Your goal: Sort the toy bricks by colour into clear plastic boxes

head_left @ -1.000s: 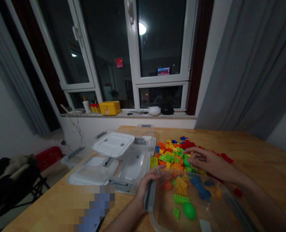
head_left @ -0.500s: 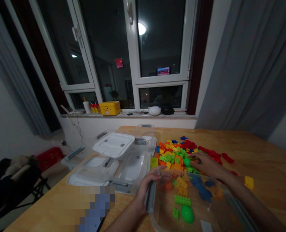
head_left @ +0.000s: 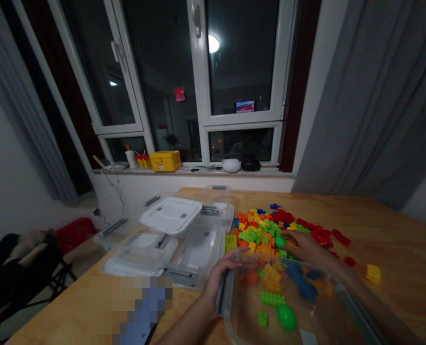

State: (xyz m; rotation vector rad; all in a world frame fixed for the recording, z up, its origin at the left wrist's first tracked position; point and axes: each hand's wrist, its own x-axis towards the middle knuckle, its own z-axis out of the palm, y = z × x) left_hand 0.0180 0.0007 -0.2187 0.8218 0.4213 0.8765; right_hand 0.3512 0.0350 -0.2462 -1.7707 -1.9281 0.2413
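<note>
My left hand (head_left: pixel 222 273) grips the near-left rim of a clear plastic box (head_left: pixel 328 311), fingers over the edge. Seen inside or through the box are a green egg-shaped toy (head_left: pixel 286 317), a long green toy brick (head_left: pixel 273 299), a small green brick (head_left: pixel 263 318) and blurred blue and orange shapes. Beyond the box, my right hand (head_left: pixel 308 247) reaches into a heap of coloured toy bricks (head_left: pixel 254 232). Its fingers are curled round some orange-yellow bricks, partly hidden by the hand. A second green rounded toy (head_left: pixel 280 242) lies beside its fingertips.
Clear boxes and white lids (head_left: pixel 171 215) are stacked left of the heap. Red pieces (head_left: pixel 320 235) and a yellow brick (head_left: pixel 374 273) lie to the right. A blurred blue patch (head_left: pixel 141 311) is at front left. A yellow box (head_left: pixel 165 161) stands on the windowsill.
The green egg-shaped toy in the box has rolled slightly right. My right hand has shifted a little among the bricks, and another small red piece shows beside its wrist. My left hand keeps its hold.
</note>
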